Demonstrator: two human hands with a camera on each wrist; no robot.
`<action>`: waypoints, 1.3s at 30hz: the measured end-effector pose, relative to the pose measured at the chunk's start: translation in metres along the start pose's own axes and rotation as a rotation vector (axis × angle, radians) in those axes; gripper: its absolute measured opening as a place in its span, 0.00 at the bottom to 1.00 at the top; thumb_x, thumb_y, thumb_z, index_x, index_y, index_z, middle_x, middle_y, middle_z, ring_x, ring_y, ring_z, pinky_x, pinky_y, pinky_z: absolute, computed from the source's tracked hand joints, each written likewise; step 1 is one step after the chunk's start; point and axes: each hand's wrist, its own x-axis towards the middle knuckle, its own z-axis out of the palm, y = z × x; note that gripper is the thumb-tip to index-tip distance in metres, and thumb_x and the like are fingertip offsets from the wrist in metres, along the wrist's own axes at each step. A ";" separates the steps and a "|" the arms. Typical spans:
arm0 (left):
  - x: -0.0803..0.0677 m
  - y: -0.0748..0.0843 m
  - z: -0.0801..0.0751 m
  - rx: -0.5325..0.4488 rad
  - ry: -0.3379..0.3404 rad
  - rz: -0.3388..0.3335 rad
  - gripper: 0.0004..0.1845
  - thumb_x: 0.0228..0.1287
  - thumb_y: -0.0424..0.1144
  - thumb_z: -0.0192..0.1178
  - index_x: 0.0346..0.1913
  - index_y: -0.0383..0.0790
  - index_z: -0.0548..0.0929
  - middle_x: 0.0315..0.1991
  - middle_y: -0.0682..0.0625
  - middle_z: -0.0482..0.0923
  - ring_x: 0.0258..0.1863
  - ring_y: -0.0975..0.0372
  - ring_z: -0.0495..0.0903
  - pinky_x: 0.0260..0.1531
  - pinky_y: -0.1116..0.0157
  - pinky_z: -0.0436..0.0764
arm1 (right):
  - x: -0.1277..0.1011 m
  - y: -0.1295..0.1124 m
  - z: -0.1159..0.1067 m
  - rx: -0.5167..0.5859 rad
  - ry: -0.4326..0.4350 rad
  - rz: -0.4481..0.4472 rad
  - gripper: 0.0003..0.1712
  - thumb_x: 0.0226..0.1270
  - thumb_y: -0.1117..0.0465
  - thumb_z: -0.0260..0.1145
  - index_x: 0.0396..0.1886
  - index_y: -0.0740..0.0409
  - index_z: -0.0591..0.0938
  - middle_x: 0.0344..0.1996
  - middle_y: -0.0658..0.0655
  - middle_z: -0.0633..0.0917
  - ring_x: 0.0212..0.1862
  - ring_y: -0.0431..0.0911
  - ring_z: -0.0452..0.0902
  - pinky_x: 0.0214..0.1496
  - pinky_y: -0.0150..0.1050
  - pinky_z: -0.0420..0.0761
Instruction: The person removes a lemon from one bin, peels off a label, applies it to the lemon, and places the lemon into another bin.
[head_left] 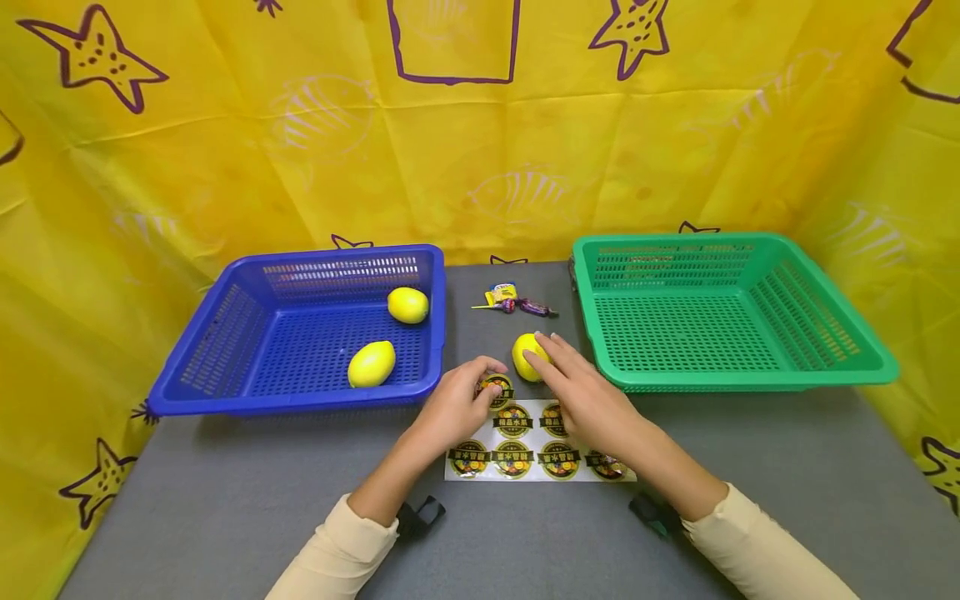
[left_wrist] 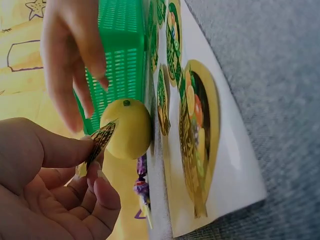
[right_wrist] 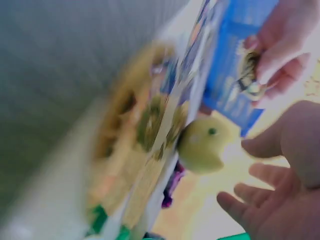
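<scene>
My left hand (head_left: 453,410) pinches a round black-and-gold sticker (left_wrist: 99,145) between thumb and fingertips, tilted edge-on in the left wrist view. Just beyond it, a yellow lemon (head_left: 524,358) stands on the grey table, its stem end facing up. The right hand (head_left: 592,404) hovers at the lemon's right side with fingers extended; in the right wrist view its fingers (right_wrist: 260,192) are spread and apart from the fruit. Below both hands lies a white sheet (left_wrist: 232,165) of round fruit-picture stickers, partly covered by the right hand in the head view.
On the left stands a blue basket (head_left: 292,403) holding two lemons (head_left: 371,364). A green basket (head_left: 738,379) is on the right. Between them, behind the lemon, lie a lollipop (head_left: 508,306), a purple-wrapped candy (head_left: 535,308) and a yellow-and-blue packet (head_left: 502,292). A yellow curtain (head_left: 480,167) hangs behind.
</scene>
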 end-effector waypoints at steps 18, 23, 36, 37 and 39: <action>0.023 -0.014 0.013 -0.277 0.089 -0.078 0.15 0.70 0.25 0.56 0.57 0.33 0.78 0.39 0.44 0.82 0.29 0.62 0.74 0.29 0.66 0.75 | 0.055 0.010 0.018 -0.014 0.068 0.396 0.29 0.62 0.52 0.76 0.51 0.68 0.77 0.38 0.65 0.79 0.35 0.58 0.76 0.37 0.51 0.78; 0.032 -0.016 0.017 -0.354 0.145 -0.063 0.14 0.68 0.24 0.56 0.55 0.30 0.79 0.38 0.41 0.81 0.28 0.60 0.75 0.29 0.66 0.76 | 0.055 0.012 0.020 0.076 0.024 0.463 0.27 0.74 0.51 0.64 0.62 0.65 0.75 0.41 0.70 0.81 0.37 0.60 0.79 0.37 0.56 0.79; 0.062 -0.007 0.020 -0.637 0.143 -0.181 0.16 0.71 0.26 0.58 0.58 0.32 0.81 0.46 0.40 0.75 0.18 0.64 0.71 0.20 0.71 0.73 | 0.053 0.013 0.013 0.511 -0.129 0.524 0.29 0.75 0.67 0.56 0.73 0.67 0.65 0.61 0.73 0.71 0.54 0.59 0.72 0.54 0.52 0.78; 0.063 -0.008 0.020 -0.623 0.138 -0.181 0.15 0.70 0.27 0.59 0.58 0.32 0.82 0.46 0.40 0.75 0.18 0.64 0.71 0.20 0.71 0.73 | 0.053 0.014 0.013 0.515 -0.132 0.523 0.30 0.74 0.66 0.58 0.73 0.67 0.65 0.60 0.73 0.71 0.55 0.59 0.72 0.55 0.53 0.77; 0.066 -0.009 0.020 -0.580 0.127 -0.182 0.15 0.69 0.27 0.61 0.58 0.33 0.83 0.47 0.40 0.76 0.20 0.64 0.74 0.21 0.70 0.74 | 0.052 0.014 0.013 0.541 -0.141 0.543 0.31 0.74 0.66 0.60 0.74 0.67 0.65 0.60 0.72 0.71 0.52 0.58 0.76 0.53 0.52 0.79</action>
